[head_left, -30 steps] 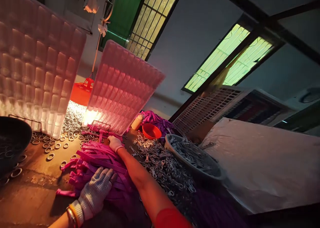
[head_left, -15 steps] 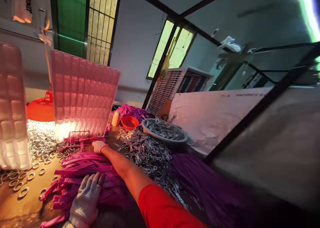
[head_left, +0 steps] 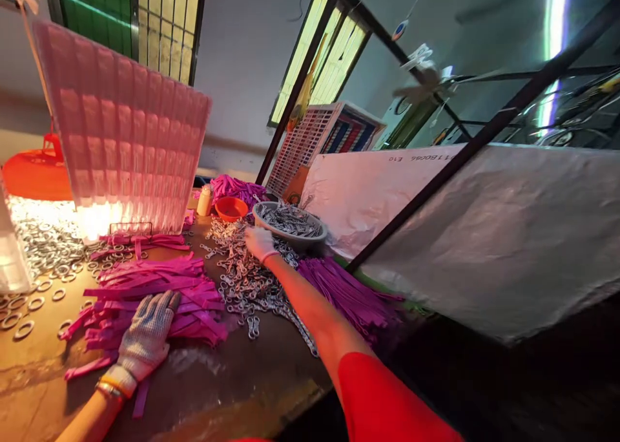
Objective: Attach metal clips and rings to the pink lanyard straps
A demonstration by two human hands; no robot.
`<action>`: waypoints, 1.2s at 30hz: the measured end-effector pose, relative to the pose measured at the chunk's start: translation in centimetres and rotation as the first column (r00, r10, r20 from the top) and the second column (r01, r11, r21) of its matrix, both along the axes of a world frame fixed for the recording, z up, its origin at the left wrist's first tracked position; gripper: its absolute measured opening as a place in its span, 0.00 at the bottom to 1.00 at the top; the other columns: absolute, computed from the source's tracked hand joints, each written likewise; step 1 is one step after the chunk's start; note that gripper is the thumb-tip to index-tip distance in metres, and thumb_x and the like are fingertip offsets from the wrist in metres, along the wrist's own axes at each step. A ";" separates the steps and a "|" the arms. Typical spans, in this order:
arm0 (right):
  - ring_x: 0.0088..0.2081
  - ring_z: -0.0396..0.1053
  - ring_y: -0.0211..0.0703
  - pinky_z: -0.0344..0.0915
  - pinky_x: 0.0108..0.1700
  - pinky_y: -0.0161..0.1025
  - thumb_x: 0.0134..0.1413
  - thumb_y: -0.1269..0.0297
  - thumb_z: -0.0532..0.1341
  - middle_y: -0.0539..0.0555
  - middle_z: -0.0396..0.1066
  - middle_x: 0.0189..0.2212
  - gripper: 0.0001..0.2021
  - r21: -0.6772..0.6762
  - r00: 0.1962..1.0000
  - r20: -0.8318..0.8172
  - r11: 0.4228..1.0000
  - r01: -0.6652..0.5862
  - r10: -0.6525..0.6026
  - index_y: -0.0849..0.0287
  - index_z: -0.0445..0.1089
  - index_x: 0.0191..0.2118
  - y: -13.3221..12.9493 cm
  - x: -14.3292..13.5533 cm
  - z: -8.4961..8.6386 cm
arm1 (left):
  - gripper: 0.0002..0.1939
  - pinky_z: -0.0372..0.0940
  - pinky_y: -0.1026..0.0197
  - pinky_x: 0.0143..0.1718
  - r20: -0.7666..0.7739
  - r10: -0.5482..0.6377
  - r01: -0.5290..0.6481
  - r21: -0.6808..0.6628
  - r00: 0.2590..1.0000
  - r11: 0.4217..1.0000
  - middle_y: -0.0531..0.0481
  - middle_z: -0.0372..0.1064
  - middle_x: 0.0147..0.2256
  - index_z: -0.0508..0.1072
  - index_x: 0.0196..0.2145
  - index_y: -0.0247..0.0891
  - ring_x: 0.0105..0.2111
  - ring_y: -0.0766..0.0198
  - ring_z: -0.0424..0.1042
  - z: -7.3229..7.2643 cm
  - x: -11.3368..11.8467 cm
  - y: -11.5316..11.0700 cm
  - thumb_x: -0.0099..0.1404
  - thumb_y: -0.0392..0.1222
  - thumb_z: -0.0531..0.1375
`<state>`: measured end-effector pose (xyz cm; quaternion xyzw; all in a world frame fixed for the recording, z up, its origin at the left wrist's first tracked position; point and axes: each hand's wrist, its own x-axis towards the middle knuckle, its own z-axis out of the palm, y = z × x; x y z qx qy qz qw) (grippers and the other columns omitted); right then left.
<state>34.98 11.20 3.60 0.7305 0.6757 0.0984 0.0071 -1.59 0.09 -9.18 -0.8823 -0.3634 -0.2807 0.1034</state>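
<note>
My left hand (head_left: 148, 335), in a white knitted glove, lies flat with its fingers stretched over a pile of pink-purple straps (head_left: 194, 300). My right hand (head_left: 260, 243), gloved too, is at the heap of metal clasps (head_left: 247, 277), just in front of a grey basin (head_left: 310, 235) full of similar metal pieces. Its fingertips are too small and blurred to tell whether they hold anything. A few straps (head_left: 165, 240) lie by a small wire rack (head_left: 130, 227) beyond the pile.
Metal rings (head_left: 36, 303) are scattered at the left, under an orange lamp (head_left: 36, 174). A clear compartmented panel (head_left: 130, 132) stands upright. Behind are a red bowl (head_left: 231, 208) and a bottle (head_left: 204, 201). More purple straps (head_left: 339, 290) lie right; a dark metal bar (head_left: 436, 187) slants across.
My right hand has moved right, from the straps by the wire rack to the metal clasps. My left hand remains on the strap pile. The view has shifted.
</note>
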 end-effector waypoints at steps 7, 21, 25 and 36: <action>0.62 0.56 0.62 0.51 0.60 0.61 0.66 0.46 0.51 0.65 0.49 0.70 0.32 0.143 0.983 0.001 0.973 0.184 -0.186 0.55 0.51 0.69 -6.3 4.6 -6.5 | 0.46 0.44 0.44 0.70 -0.134 0.051 -0.073 -0.167 0.990 0.983 0.36 0.59 0.64 0.58 0.68 0.30 0.64 0.47 0.57 2.1 0.0 -1.6 0.48 0.29 0.57; 0.56 0.58 0.63 0.48 0.58 0.62 0.65 0.48 0.52 0.67 0.61 0.62 0.28 0.498 0.997 -0.028 0.865 0.070 -0.065 0.62 0.61 0.62 -6.0 4.8 -11.2 | 0.33 0.63 0.45 0.56 -0.402 0.187 -0.257 -0.127 0.896 0.958 0.37 0.68 0.51 0.63 0.64 0.33 0.51 0.51 0.67 4.1 -1.0 -7.0 0.63 0.23 0.47; 0.57 0.56 0.63 0.47 0.59 0.61 0.64 0.49 0.53 0.67 0.62 0.61 0.26 0.543 0.997 -0.069 0.837 0.072 -0.041 0.63 0.62 0.60 -5.9 4.7 -11.4 | 0.43 0.59 0.47 0.62 -0.316 0.049 -0.131 -0.244 0.947 0.961 0.41 0.64 0.59 0.58 0.67 0.38 0.58 0.52 0.63 3.4 -3.8 -10.0 0.52 0.24 0.53; 0.58 0.54 0.61 0.45 0.61 0.58 0.65 0.52 0.52 0.66 0.61 0.61 0.25 0.552 0.994 -0.098 0.828 0.098 -0.053 0.63 0.62 0.61 -6.0 4.7 -11.3 | 0.47 0.43 0.37 0.67 -0.483 -0.112 -0.130 -0.439 0.868 0.889 0.28 0.51 0.68 0.51 0.69 0.25 0.68 0.39 0.50 10.1 1.1 5.5 0.55 0.38 0.64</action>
